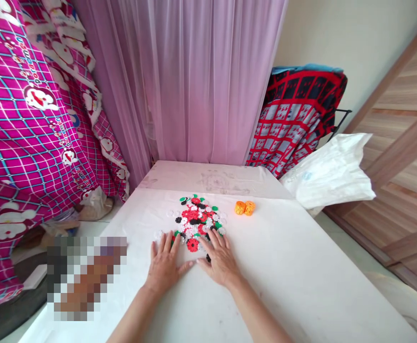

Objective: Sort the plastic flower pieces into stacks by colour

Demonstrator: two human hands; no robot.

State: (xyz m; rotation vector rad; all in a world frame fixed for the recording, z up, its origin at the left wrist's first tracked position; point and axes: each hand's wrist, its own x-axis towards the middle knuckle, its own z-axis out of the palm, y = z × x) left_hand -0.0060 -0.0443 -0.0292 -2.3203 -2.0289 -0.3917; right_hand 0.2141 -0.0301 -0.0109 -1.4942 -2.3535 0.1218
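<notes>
Both my hands rest flat on the white-covered table at the near edge of a loose pile of snowflake-shaped plastic discs (195, 221). The discs are red, white, black and green, and some overlap. My left hand (163, 265) has its fingers spread, the tips touching discs on the pile's left side. My right hand (221, 261) lies mirrored on the right, fingers stretched out over the pile's edge. The two thumbs almost meet below a red disc (193, 245). A black disc (208, 257) shows beside my right hand, partly covered by it.
Two orange pieces built of discs (244, 208) stand right of the pile. A pixelated patch (90, 281) hides part of the table's left. Beyond the table (283, 276) hang purple curtains (197, 85); a white bag (333, 171) leans at the right edge, and pink patterned fabric (40, 128) hangs left.
</notes>
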